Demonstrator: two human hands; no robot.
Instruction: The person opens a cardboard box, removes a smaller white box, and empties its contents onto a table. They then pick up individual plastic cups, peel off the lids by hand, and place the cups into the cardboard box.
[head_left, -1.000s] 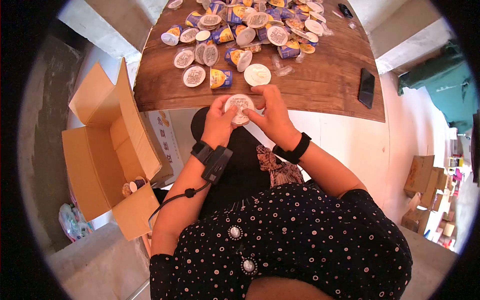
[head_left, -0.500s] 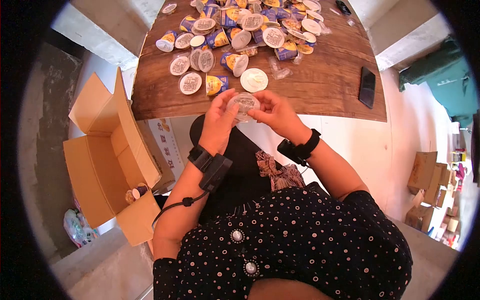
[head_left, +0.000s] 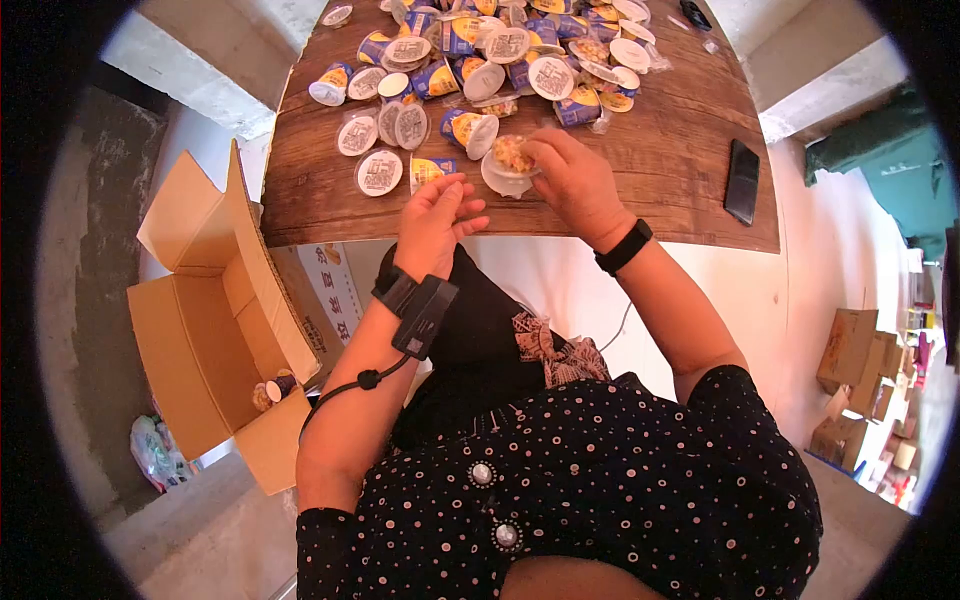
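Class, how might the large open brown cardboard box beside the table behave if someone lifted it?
The large open brown cardboard box would probably feel light for its size: its walls look thin, and only a few small items show inside. Its folded-out flaps may swing or flop. The small dark cup with a white end inside looks round and could roll.

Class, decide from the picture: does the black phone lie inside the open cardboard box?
No, the black phone lies on the wooden table, near its right edge, while the open cardboard box is off to the left.

Right hand (head_left: 575, 182) reaches forward with fingers pinched; left hand (head_left: 437, 222) is raised, fingers loosely spread.
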